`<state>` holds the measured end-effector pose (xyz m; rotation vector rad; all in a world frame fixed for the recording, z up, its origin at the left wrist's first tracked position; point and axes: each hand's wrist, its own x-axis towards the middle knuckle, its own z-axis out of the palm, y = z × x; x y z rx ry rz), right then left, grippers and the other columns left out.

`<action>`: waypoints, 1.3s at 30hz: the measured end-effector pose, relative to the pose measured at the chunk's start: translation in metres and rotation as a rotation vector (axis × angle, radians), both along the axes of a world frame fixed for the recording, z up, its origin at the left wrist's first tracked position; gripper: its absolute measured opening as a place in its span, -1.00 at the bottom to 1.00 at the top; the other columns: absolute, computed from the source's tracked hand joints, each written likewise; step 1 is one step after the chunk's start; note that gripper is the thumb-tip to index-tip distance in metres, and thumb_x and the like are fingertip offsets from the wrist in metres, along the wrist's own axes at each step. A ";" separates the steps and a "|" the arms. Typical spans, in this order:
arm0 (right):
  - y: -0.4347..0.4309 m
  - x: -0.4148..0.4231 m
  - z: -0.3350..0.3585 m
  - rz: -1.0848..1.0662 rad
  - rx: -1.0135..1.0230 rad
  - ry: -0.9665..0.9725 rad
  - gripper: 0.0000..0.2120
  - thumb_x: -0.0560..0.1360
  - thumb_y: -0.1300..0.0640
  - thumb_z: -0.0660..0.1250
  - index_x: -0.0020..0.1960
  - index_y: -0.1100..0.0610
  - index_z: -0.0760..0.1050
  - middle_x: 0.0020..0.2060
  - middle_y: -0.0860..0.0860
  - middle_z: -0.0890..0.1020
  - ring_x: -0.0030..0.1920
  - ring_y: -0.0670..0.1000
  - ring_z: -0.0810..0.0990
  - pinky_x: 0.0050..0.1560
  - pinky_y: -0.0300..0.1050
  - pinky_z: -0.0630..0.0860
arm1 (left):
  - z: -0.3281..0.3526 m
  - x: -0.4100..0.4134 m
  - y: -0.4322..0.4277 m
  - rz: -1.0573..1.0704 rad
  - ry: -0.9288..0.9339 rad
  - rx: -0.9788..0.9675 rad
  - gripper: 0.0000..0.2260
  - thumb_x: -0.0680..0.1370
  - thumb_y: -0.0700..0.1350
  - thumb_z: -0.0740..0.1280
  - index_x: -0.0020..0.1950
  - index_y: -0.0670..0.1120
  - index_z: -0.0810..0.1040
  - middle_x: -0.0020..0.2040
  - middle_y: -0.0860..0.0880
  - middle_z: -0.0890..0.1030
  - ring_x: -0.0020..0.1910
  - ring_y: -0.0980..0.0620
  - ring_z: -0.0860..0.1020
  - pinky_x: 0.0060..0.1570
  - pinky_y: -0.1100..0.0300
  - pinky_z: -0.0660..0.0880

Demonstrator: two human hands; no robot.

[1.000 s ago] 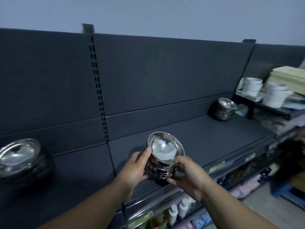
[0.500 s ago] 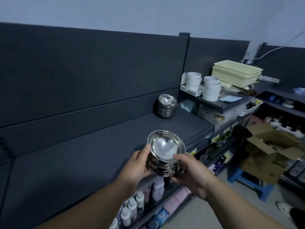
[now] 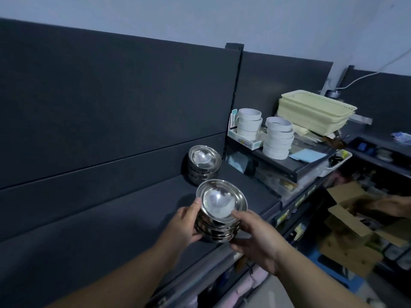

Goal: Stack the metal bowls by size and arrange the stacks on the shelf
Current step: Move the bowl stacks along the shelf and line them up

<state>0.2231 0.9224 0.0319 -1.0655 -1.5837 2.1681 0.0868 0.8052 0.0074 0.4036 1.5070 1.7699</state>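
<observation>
The dark shelf (image 3: pixel 111 230) runs from the near left to a right end beside a divider. At its back right corner, against the back panel, one stack of metal bowls (image 3: pixel 204 161) stands upright. A second stack of bowls (image 3: pixel 220 203) is held over the front part of the shelf, near the front edge, tilted so that its mouth faces the person. The standing stack lies straight beyond the held one, a little higher in the view and near it. The left hand (image 3: pixel 181 228) grips the held stack's left side and the right hand (image 3: pixel 258 238) grips its right side and bottom. The free place probably lies in front of the standing stack, so the move is forward.
</observation>
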 end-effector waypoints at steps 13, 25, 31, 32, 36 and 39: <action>0.120 -0.054 -0.023 0.240 0.018 -0.103 -0.60 0.44 -0.09 0.41 0.26 -0.09 0.47 0.05 -0.03 0.67 -0.10 0.03 0.57 -0.12 -0.11 0.53 | -0.025 -0.024 0.088 0.181 0.047 -0.141 -0.30 0.26 0.52 0.27 0.21 0.09 0.53 0.12 0.08 0.65 0.11 0.06 0.63 0.17 0.01 0.54; 0.143 -0.081 -0.041 0.520 0.028 -0.003 -0.40 0.31 -0.10 0.54 0.29 -0.17 0.38 0.14 -0.12 0.65 0.15 0.02 0.63 0.25 0.11 0.50 | -0.022 -0.003 0.098 0.515 0.024 -0.200 -0.54 0.47 0.35 0.21 0.23 0.13 0.55 0.18 0.10 0.63 0.19 0.08 0.57 0.28 0.00 0.47; 0.131 -0.065 -0.050 0.534 0.096 -0.054 -0.62 0.35 0.17 0.55 0.14 0.09 0.57 -0.04 -0.05 0.74 0.01 -0.02 0.69 0.01 -0.08 0.57 | -0.014 0.012 0.081 0.543 0.127 -0.292 -0.52 0.38 0.42 0.26 0.08 0.11 0.57 0.22 0.15 0.58 0.28 0.06 0.51 0.40 -0.01 0.34; 0.126 -0.062 -0.052 0.541 0.123 -0.085 -0.65 0.35 0.19 0.55 0.11 0.17 0.60 -0.09 0.00 0.75 -0.05 -0.01 0.70 -0.02 -0.09 0.58 | -0.013 0.016 0.073 0.538 0.154 -0.303 -0.54 0.37 0.43 0.26 0.06 0.13 0.55 0.22 0.14 0.57 0.28 0.06 0.50 0.41 0.00 0.33; 0.102 -0.055 -0.059 0.564 0.187 -0.193 -0.56 0.34 0.20 0.57 0.14 0.30 0.52 -0.17 0.11 0.67 -0.21 0.03 0.62 -0.16 -0.08 0.57 | -0.011 0.023 0.041 0.528 0.293 -0.434 -0.61 0.53 0.16 0.30 0.30 0.02 0.49 0.32 0.05 0.52 0.29 0.11 0.45 0.34 0.24 0.29; 0.053 -0.052 -0.050 0.643 0.290 -0.195 -0.58 0.38 0.15 0.55 0.17 0.22 0.51 -0.02 0.09 0.64 -0.09 0.03 0.62 -0.08 -0.06 0.58 | -0.006 0.034 -0.013 0.525 0.429 -0.642 -0.46 0.51 0.11 0.37 0.44 -0.03 0.36 0.40 0.01 0.42 0.37 0.05 0.39 0.37 0.22 0.29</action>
